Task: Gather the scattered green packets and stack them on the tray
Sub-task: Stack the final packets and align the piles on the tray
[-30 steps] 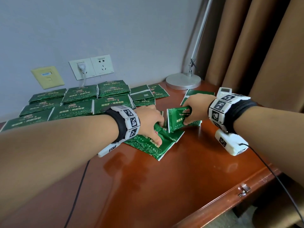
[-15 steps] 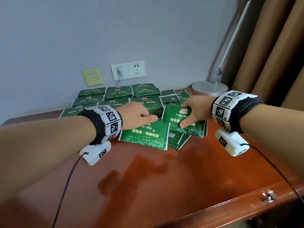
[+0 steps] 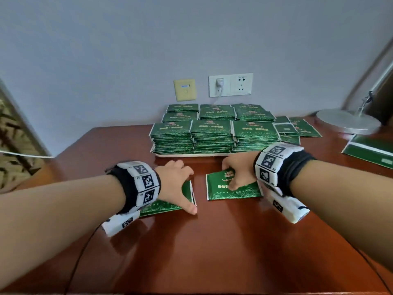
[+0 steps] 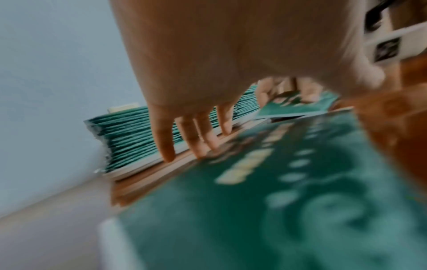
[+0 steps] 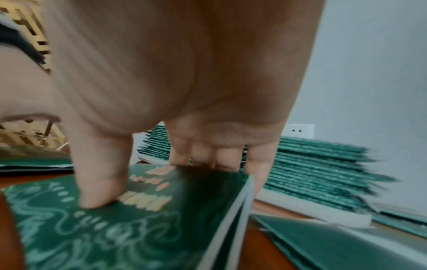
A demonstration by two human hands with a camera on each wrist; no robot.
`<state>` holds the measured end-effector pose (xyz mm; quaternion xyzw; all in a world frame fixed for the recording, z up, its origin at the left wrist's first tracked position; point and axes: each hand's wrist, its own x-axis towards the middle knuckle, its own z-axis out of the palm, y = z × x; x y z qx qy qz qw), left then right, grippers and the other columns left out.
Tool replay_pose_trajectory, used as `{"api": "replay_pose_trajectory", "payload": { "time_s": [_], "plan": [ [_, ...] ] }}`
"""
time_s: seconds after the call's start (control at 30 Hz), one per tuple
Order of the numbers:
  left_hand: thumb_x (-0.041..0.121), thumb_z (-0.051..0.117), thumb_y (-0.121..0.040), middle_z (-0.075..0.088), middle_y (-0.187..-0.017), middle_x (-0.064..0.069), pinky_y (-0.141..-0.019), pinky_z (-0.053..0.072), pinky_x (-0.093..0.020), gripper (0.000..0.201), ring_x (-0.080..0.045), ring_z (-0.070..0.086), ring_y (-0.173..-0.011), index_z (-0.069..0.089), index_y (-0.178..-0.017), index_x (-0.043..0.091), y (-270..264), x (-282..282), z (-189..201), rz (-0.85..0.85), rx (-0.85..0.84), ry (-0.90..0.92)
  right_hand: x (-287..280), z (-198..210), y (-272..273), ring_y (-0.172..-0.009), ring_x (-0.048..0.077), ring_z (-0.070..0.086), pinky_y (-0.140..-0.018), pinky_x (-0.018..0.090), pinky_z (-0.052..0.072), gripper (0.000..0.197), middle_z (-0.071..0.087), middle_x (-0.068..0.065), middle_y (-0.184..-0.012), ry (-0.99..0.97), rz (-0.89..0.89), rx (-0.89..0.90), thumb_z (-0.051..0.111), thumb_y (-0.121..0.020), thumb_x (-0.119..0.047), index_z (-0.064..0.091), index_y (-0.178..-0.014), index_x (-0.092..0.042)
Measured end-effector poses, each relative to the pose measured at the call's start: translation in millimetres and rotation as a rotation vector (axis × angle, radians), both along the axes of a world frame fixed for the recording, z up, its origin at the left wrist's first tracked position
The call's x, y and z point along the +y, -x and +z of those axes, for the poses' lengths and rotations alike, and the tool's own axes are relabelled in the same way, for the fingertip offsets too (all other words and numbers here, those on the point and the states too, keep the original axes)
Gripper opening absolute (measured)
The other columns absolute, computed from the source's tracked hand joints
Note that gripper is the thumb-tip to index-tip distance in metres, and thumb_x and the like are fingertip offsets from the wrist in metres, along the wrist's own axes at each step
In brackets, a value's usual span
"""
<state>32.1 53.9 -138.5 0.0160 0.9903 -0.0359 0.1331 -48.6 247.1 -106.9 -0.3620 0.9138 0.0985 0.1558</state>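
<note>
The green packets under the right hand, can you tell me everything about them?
The green packets are a thin bundle: flat, glossy dark green, with pale swirl patterns, light lettering and white edges. They sit on the brown table, just before the tray. The right hand pinches them, thumb on top, fingers curled over the far edge, which looks slightly lifted.

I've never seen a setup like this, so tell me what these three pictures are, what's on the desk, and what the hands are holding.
No machine here: a person wears cameras on the head and both wrists. The head view looks down at a wooden desk. A tray by the wall carries stacks of green packets. The left hand rests on a packet lying on the desk; the right hand grips a small bundle of packets. The wrist views show those same fingers from close up, blurred.
</note>
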Motion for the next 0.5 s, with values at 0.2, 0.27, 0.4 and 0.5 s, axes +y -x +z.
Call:
{"api": "replay_pose_trajectory", "payload": {
  "time_s": [0.2, 0.27, 0.4, 0.5],
  "plan": [
    [0.079, 0.068, -0.054, 0.040, -0.124, 0.003, -0.100, 0.040, -0.040, 0.106, -0.018, 0.037, -0.115, 0.032, -0.136, 0.024, -7.5, 2.3, -8.7, 0.078, -0.014, -0.042, -9.2, -7.6, -3.9, -0.087, 0.021, 0.051, -0.070, 0.030, 0.045, 0.074, 0.052, 0.003, -0.104, 0.031, -0.140, -0.110, 0.066, -0.082, -0.046, 0.029, -0.138, -0.014],
    [0.083, 0.066, -0.050, 0.038, -0.123, 0.004, -0.101, 0.038, -0.039, 0.110, -0.018, 0.037, -0.116, 0.030, -0.137, 0.025, -14.2, -4.2, -8.6, 0.105, -0.005, -0.034, -6.6, -3.3, -4.2, -0.093, 0.019, 0.053, -0.077, 0.032, 0.045, 0.098, 0.052, -0.001, -0.111, 0.013, -0.141, -0.148, 0.073, -0.067, -0.062, 0.024, -0.140, -0.019],
    [0.088, 0.061, -0.044, 0.039, -0.116, 0.003, -0.098, 0.040, -0.040, 0.109, -0.018, 0.038, -0.109, 0.033, -0.127, 0.025, -28.3, -19.9, -0.9, 0.195, -0.079, 0.076, -5.3, 2.4, -2.4, -0.095, 0.020, 0.056, -0.077, 0.032, 0.046, 0.103, 0.050, -0.005, -0.107, 0.044, -0.115, -0.098, 0.082, -0.059, -0.055, 0.026, -0.137, -0.019],
    [0.082, 0.064, -0.056, 0.047, -0.113, 0.002, -0.093, 0.042, -0.039, 0.092, -0.019, 0.045, -0.105, 0.035, -0.119, 0.022, -35.5, -17.9, 0.7, 0.216, -0.127, 0.011, -12.2, 5.4, -1.8, -0.092, 0.021, 0.059, -0.077, 0.035, 0.051, 0.095, 0.055, -0.002, -0.105, 0.071, -0.121, -0.098, 0.083, -0.062, -0.048, 0.027, -0.134, -0.020]
  ]
}}
